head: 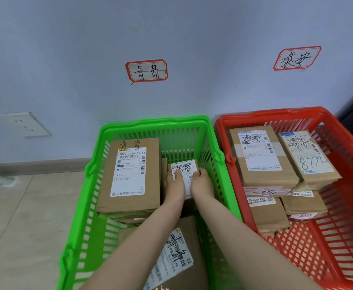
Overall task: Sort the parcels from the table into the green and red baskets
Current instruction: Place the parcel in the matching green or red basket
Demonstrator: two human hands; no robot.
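The left hand (pixel 174 185) and right hand (pixel 201 184) clasped a small parcel (pixel 184 167) by its sides inside the green basket (pixel 156 122), several sat sorted in the red basket (pixel 276 115) right of it, and the table stayed unseen.

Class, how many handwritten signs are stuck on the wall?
2: the left sign above the green basket, the right sign above the red basket. None looks hidden.
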